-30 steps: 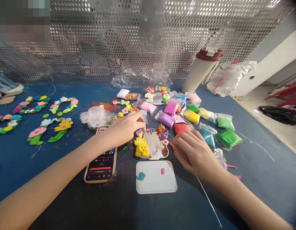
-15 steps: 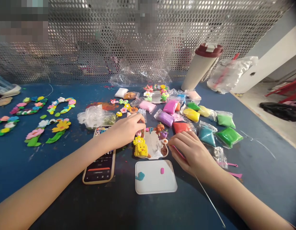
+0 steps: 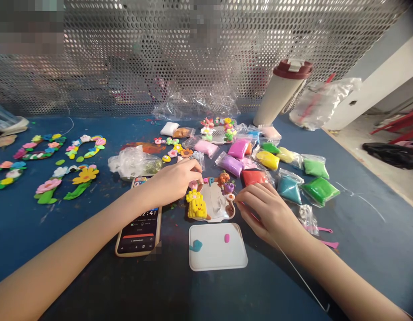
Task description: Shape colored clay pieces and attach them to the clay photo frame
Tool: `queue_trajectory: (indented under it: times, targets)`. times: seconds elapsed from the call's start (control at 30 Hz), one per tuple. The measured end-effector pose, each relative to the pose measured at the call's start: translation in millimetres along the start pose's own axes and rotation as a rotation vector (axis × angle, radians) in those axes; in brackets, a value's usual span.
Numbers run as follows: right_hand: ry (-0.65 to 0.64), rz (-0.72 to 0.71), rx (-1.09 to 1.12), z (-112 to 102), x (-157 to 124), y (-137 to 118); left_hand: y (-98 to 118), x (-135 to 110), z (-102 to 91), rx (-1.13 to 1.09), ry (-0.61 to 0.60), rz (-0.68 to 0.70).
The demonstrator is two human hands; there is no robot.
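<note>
A small mirror (image 3: 214,200) lies in front of me, its rim decorated with coloured clay pieces. A yellow clay figure (image 3: 197,207) covers its lower left, and a brown clay figure (image 3: 223,178) is at the upper right. My left hand (image 3: 177,180) is bent over the mirror's upper left corner, fingertips pinched near a pink clay piece (image 3: 193,184); what they grip is hidden. At the right edge, my right hand (image 3: 264,209) has its fingers closed. A thin pale rod (image 3: 303,278) sticks out behind it. Nearer me, a white tray (image 3: 209,264) carries blue clay (image 3: 196,245) and pink clay (image 3: 226,238).
A phone (image 3: 139,236) lies under my left forearm. Bags of coloured clay (image 3: 266,159) spread behind my right hand. Clay-flower frames (image 3: 82,176) lie at left. A tumbler (image 3: 281,96) and a plastic bag (image 3: 321,107) stand before the perforated metal screen (image 3: 132,53).
The rod's free end has swung to the right. Both hands stay almost in place, and the view has shifted slightly.
</note>
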State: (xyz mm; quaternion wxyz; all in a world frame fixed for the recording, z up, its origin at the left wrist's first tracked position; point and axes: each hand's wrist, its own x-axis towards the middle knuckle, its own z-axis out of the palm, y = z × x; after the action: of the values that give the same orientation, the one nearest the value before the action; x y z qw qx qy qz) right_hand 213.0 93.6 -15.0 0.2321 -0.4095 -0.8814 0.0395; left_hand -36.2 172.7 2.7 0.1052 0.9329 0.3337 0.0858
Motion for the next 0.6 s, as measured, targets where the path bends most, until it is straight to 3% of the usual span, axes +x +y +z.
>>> queue_trajectory:
  times: [0.6]
  targets:
    - [-0.006,0.010,0.034,-0.8,0.2,0.1,-1.2,0.4,-1.1,0.023,0.013,0.001]
